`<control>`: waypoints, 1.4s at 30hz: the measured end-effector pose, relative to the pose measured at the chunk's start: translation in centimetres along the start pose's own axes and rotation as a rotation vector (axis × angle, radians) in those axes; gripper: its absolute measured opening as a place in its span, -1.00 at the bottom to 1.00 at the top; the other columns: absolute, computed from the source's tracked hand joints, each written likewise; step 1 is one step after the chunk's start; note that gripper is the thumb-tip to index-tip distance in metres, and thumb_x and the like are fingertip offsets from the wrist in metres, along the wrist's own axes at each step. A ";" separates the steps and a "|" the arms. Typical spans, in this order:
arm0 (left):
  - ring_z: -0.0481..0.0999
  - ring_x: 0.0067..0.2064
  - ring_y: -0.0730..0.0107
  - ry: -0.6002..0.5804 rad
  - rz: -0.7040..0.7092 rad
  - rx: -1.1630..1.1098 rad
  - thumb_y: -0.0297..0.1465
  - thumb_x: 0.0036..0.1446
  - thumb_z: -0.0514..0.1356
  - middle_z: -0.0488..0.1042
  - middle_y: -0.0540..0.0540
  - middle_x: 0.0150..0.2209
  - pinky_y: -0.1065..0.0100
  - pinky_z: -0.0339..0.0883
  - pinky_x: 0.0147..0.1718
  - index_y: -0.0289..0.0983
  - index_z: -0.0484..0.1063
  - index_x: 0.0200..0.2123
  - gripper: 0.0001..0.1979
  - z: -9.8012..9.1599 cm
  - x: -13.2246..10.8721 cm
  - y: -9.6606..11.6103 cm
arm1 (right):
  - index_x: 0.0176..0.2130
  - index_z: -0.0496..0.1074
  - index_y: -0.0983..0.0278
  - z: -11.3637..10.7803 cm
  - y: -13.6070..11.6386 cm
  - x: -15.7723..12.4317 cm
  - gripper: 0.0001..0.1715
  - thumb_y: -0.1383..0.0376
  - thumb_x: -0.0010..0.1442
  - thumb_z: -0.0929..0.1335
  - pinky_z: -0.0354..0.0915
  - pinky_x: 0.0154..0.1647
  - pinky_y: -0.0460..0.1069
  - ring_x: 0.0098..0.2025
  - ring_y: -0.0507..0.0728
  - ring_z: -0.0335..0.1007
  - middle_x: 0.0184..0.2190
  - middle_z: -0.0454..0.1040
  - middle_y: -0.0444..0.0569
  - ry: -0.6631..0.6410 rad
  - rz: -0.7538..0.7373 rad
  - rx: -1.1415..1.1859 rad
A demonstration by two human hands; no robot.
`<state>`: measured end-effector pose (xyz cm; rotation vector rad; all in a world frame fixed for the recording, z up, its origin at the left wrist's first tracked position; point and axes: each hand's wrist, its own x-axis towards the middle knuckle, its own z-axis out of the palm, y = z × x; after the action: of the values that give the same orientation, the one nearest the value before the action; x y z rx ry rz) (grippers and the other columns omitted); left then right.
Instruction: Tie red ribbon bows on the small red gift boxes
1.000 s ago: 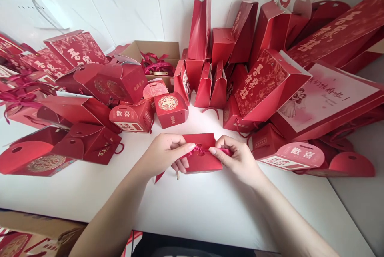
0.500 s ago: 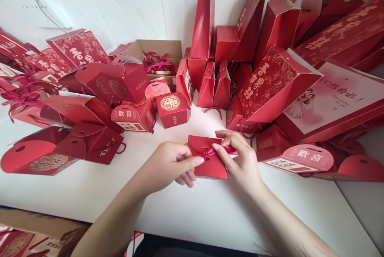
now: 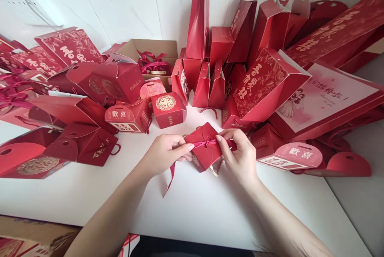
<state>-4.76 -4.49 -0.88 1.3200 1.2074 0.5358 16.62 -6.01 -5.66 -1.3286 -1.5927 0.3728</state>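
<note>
A small red gift box [image 3: 207,155] stands on the white table in front of me, turned at an angle. Across its top runs a dark pink ribbon [image 3: 207,142], knotted in the middle. My left hand [image 3: 169,151] pinches the ribbon on the left of the knot, and a loose tail hangs below the fingers. On the other side, my right hand [image 3: 238,153] pinches the ribbon between thumb and fingers. A gold twisted cord [image 3: 214,171] shows at the box's lower edge.
Red gift boxes [image 3: 168,109] and taller red bags [image 3: 198,25] crowd the back and both sides. A brown carton [image 3: 168,49] holding loose ribbons stands at the back. Another carton [image 3: 36,229] is at lower left, below the table edge.
The ribbon is now stretched across the box, with my left hand moved left. The box has turned, and its cord and a hanging ribbon tail have come into view.
</note>
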 end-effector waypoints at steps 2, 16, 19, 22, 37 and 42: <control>0.65 -0.26 0.30 -0.016 0.006 -0.011 -0.22 0.16 0.24 0.62 -0.12 -0.40 0.38 0.52 -0.25 -0.32 0.41 -0.49 -0.70 -0.1 0.2 0.0 | -0.39 0.25 0.19 -0.1 0.0 0.0 -0.80 0.29 0.30 0.30 0.28 -0.22 0.04 -0.27 0.15 0.40 -0.32 0.49 -0.03 0.004 -0.021 -0.036; 0.65 -0.29 0.35 -0.065 0.046 -0.048 -0.23 0.16 0.25 0.63 -0.15 -0.34 0.39 0.51 -0.26 -0.34 0.44 -0.42 -0.72 -1.0 1.7 -1.2 | -0.40 0.30 0.21 -0.1 0.8 0.5 -0.78 0.21 0.27 0.34 0.28 -0.23 0.02 -0.30 0.13 0.39 -0.36 0.48 -0.05 0.039 0.027 0.032; 0.65 -0.29 0.34 -0.069 0.051 -0.076 -0.25 0.13 0.28 0.63 -0.17 -0.35 0.41 0.49 -0.29 -0.35 0.44 -0.43 -0.74 -0.9 2.1 -1.6 | -0.41 0.29 0.22 0.1 1.1 0.3 -0.74 0.15 0.26 0.35 0.26 -0.26 0.00 -0.34 0.11 0.35 -0.38 0.46 -0.07 0.053 0.096 0.062; 0.64 -0.32 0.34 -0.106 0.049 -0.080 -0.27 0.07 0.33 0.63 -0.19 -0.37 0.37 0.49 -0.28 -0.35 0.44 -0.46 -0.74 -1.0 2.1 -1.7 | -0.40 0.28 0.22 0.1 1.4 0.2 -0.71 0.13 0.25 0.35 0.25 -0.25 -0.01 -0.34 0.09 0.33 -0.38 0.44 -0.08 0.033 0.133 0.114; 0.60 -0.33 0.30 -0.106 0.110 -0.064 -0.21 -0.05 0.38 0.61 -0.17 -0.41 0.24 0.46 -0.21 -0.34 0.41 -0.54 -0.67 -0.9 2.1 -2.2 | -0.45 0.24 0.23 0.7 2.1 0.2 -0.67 0.14 0.22 0.38 0.19 -0.29 -0.03 -0.39 0.06 0.24 -0.46 0.32 -0.14 0.080 0.176 0.239; 0.59 -0.34 0.32 -0.109 0.109 -0.094 -0.21 -0.05 0.38 0.60 -0.17 -0.41 0.24 0.46 -0.22 -0.34 0.41 -0.53 -0.67 -0.8 2.3 -2.8 | -0.44 0.27 0.23 0.6 2.2 0.0 -0.69 0.13 0.22 0.38 0.21 -0.30 -0.02 -0.38 0.07 0.26 -0.44 0.36 -0.13 0.063 0.174 0.233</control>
<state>-5.51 -2.84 -4.10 1.3231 1.0131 0.5842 17.38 -5.02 -7.62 -1.2873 -1.3406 0.5984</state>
